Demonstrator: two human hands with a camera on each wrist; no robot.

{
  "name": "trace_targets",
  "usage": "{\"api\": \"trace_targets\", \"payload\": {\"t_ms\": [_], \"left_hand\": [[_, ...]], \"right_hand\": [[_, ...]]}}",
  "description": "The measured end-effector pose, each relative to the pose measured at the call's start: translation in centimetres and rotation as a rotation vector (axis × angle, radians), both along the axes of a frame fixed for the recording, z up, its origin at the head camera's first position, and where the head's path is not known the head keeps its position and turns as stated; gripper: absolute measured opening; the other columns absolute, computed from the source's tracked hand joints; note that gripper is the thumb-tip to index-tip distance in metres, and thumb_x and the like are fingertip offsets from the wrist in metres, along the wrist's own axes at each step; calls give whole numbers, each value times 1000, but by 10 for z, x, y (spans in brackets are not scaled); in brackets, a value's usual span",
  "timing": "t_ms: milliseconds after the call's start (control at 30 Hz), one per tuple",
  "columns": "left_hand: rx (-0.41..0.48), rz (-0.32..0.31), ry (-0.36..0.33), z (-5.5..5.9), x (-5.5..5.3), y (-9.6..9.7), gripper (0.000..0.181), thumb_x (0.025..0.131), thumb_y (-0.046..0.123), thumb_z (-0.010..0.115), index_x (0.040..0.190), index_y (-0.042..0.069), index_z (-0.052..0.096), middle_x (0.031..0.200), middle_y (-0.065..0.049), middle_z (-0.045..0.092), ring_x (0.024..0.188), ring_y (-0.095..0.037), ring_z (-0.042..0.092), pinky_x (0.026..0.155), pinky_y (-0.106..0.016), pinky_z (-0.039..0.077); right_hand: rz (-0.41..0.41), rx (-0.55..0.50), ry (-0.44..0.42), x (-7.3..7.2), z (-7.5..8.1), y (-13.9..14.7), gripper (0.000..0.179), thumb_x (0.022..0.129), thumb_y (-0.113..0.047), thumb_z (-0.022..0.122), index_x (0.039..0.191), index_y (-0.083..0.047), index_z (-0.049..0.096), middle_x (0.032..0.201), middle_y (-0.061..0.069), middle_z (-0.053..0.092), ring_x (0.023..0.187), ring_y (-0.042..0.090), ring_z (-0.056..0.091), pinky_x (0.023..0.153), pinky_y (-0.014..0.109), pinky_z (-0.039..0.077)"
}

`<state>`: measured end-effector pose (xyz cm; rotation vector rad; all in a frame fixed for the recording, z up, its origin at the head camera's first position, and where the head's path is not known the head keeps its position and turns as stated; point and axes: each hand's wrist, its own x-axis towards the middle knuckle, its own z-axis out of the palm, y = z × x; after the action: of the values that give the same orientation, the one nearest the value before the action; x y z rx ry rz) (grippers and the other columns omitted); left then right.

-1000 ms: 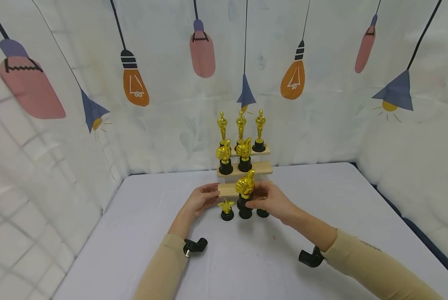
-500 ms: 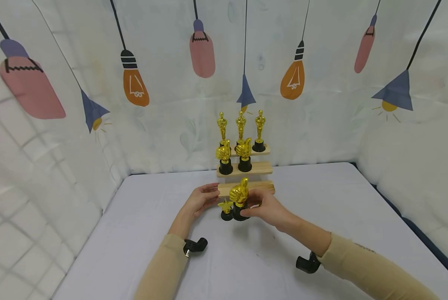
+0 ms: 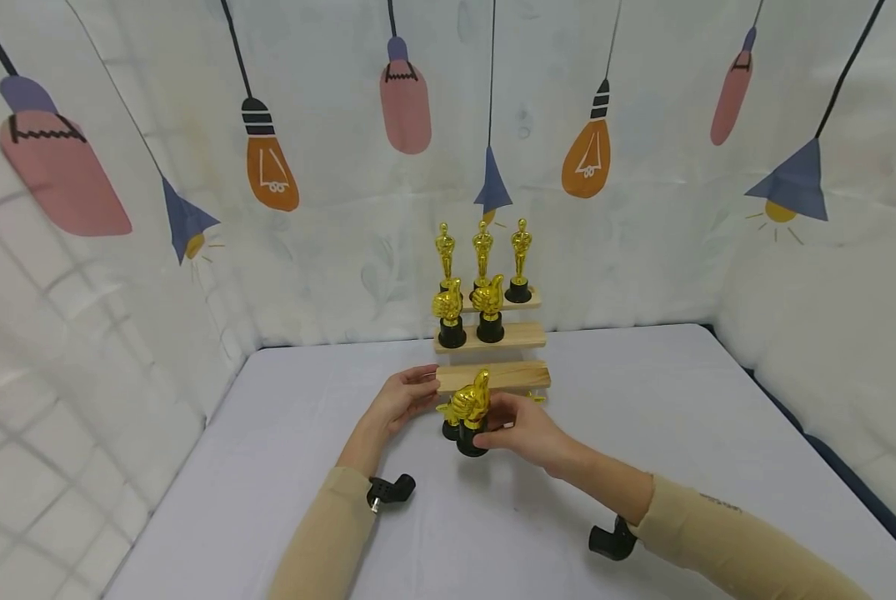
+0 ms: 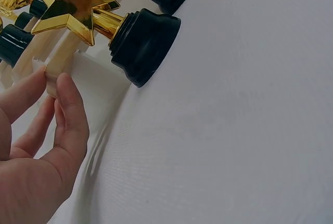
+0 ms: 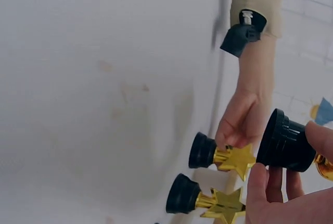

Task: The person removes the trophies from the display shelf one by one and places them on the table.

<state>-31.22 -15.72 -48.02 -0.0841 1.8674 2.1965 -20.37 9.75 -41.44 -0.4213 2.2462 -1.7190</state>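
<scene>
The head view looks forward and down from the person's side of the table (image 3: pixel 230 467), far enough back to frame the left hand (image 3: pixel 402 397), right hand (image 3: pixel 524 429), wooden stand (image 3: pixel 515 375) and patterned backdrop (image 3: pixel 342 267). The left wrist view sits close by the left hand, tilted, with the near star trophy (image 4: pixel 109 24) and the stand's end at its upper left. The right wrist view is turned sideways, tabletop on the left, looking past the nearby held trophy (image 5: pixel 286 143) toward the left forearm (image 5: pixel 255 70). All 3 views share the left hand and that star trophy.
</scene>
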Motion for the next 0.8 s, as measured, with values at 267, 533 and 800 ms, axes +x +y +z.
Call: {"api": "trace_targets", "payload": {"t_ms": [267,533,800], "left_hand": [[-2,-3,4,-1,0,0,47,97,1,70,142,0,58,132,-18,59,100,-20,67,86,-31,59],[4,-21,27,-1,1,0,47,98,1,68,143,-3,55,131,-19,58,99,-17,66,89,-31,58],[0,-9,24,-2,1,0,47,98,1,68,143,-3,55,132,-19,58,101,-19,65,88,-31,58]], "right_hand": [[-20,14,4,2,-15,-7,44,83,-9,86,122,1,65,107,5,67,101,21,61,87,36,53],[-38,10,-43,8,-29,-14,45,83,-7,85,120,3,64,110,7,66,103,22,61,93,41,53],[-48,-13,-83,10,-36,-22,46,82,0,83,121,6,61,111,9,65,102,23,60,90,39,55]]}}
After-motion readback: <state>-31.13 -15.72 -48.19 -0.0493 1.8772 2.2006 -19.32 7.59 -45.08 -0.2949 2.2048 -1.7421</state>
